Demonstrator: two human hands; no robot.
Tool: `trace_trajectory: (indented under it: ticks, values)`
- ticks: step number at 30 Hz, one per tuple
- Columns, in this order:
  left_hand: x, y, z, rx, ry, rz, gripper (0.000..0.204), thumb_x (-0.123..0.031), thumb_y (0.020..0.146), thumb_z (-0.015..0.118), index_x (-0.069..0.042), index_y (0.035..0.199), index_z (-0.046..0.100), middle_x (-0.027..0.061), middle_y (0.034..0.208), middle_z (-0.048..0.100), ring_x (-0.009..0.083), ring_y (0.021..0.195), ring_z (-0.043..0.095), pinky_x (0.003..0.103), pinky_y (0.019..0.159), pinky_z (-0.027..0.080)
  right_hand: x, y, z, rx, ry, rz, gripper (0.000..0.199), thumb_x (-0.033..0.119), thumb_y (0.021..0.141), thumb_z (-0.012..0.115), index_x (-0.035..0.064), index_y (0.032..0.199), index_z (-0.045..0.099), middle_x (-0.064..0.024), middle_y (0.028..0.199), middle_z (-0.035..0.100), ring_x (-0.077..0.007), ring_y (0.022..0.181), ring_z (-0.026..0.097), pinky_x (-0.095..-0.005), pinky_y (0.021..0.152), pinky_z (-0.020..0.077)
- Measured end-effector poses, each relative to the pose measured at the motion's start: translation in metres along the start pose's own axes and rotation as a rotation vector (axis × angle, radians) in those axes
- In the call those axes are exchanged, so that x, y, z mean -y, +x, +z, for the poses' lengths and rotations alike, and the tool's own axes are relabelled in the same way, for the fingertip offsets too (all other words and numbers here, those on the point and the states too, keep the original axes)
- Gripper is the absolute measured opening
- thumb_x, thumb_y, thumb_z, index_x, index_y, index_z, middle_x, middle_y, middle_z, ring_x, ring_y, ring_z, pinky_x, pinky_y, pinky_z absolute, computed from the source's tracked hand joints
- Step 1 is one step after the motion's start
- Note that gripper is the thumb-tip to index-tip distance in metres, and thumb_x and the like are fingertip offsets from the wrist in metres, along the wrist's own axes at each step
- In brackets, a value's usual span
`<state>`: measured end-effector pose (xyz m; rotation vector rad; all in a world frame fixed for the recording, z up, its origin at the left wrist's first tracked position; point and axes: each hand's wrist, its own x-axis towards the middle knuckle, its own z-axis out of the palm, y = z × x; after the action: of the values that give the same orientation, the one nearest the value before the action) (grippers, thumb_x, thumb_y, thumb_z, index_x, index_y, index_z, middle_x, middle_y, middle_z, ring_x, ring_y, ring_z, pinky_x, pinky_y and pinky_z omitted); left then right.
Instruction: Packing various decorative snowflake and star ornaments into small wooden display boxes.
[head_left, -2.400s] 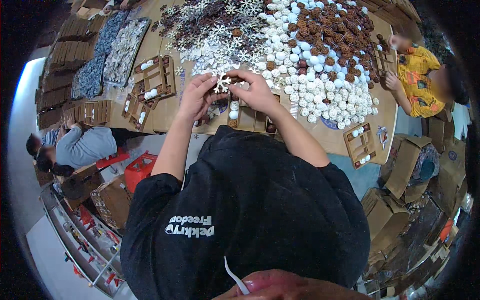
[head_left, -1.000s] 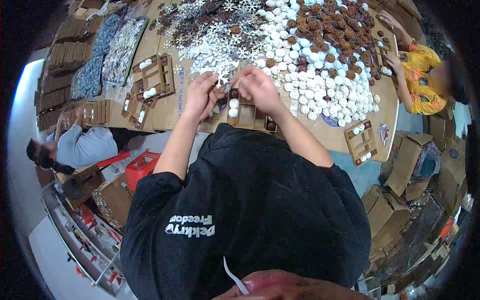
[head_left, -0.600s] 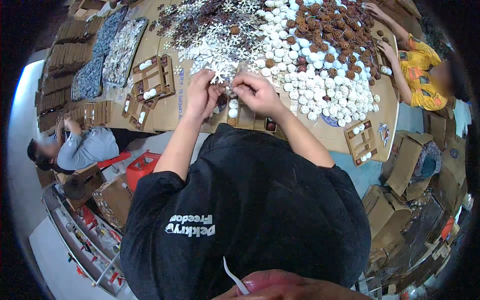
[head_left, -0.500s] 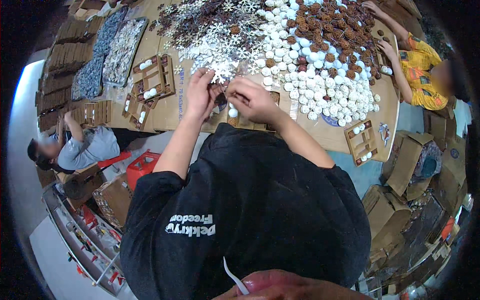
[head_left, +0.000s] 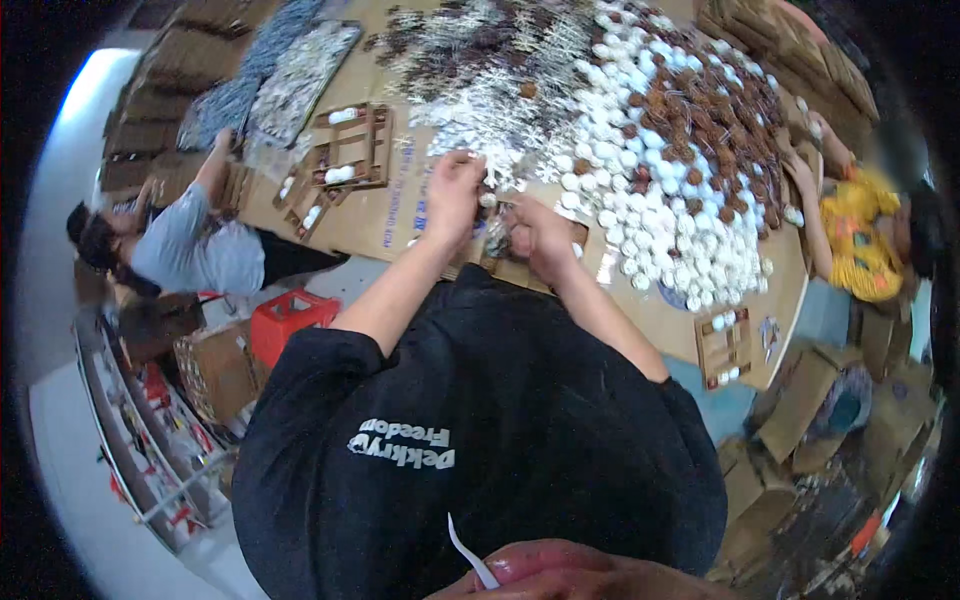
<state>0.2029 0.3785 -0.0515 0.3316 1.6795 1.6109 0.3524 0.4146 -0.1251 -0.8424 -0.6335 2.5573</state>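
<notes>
My left hand (head_left: pixel 457 195) is at the near edge of a pile of white snowflake-shaped pieces (head_left: pixel 500 125), its fingers closed together. Whatever they pinch is hidden, though white pieces show right by the fingertips. To its right my right hand (head_left: pixel 540 228) has its fingers curled in, and I cannot make out what is in them. Under and between both hands lies a wooden compartment tray (head_left: pixel 512 272), mostly covered by them, with small balls partly visible. Both hands are slightly smeared by motion.
White balls (head_left: pixel 655 235) and brown woven balls (head_left: pixel 700 130) heap at the right. Filled wooden trays (head_left: pixel 352 150) stand left; another tray (head_left: pixel 723 348) lies near the right edge. Co-workers in grey (head_left: pixel 195 250) and yellow (head_left: pixel 865 235) sit at either side. A red stool (head_left: pixel 290 325) stands left.
The whole view has shifted, with the table sliding right and down. My hands have moved slightly apart. The grey-clad co-worker's arm now reaches up toward the bins of small pieces.
</notes>
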Motion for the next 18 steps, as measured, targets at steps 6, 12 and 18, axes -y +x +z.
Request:
trace_trajectory:
  ticks: [6, 12, 18]
  values:
    - [0.002, -0.007, -0.012, 0.504, 0.386, 0.103, 0.023, -0.016, 0.087, 0.069, -0.001, 0.104, 0.061, -0.0041, 0.073, 0.057, 0.0022, 0.063, 0.047, 0.023, 0.054, 0.038, 0.061, -0.019, 0.019, -0.042, -0.919, -0.667, 0.037, 0.015, 0.089, 0.068, 0.0038, 0.125, 0.061, -0.0033, 0.095, 0.058, -0.0114, 0.07, 0.052, -0.0244, 0.069, 0.0461]
    - [-0.021, -0.016, -0.012, 0.537, 0.548, 0.12, 0.021, -0.02, 0.088, 0.07, -0.003, 0.1, 0.064, -0.0061, 0.071, 0.054, 0.0015, 0.062, 0.044, 0.022, 0.055, 0.037, 0.07, -0.02, 0.023, -0.195, -1.134, -0.754, 0.019, 0.014, 0.091, 0.066, -0.0014, 0.102, 0.066, -0.012, 0.085, 0.064, -0.0198, 0.075, 0.059, -0.0312, 0.071, 0.0474]
    - [-0.011, -0.009, -0.025, 0.734, 0.635, 0.213, 0.016, -0.015, 0.086, 0.071, -0.004, 0.092, 0.06, -0.0039, 0.078, 0.053, 0.0032, 0.071, 0.047, 0.022, 0.062, 0.04, 0.066, -0.015, 0.022, -0.11, -0.424, -0.155, 0.016, 0.017, 0.1, 0.053, 0.0022, 0.099, 0.06, 0.0014, 0.074, 0.056, -0.0074, 0.06, 0.049, -0.0224, 0.054, 0.038]
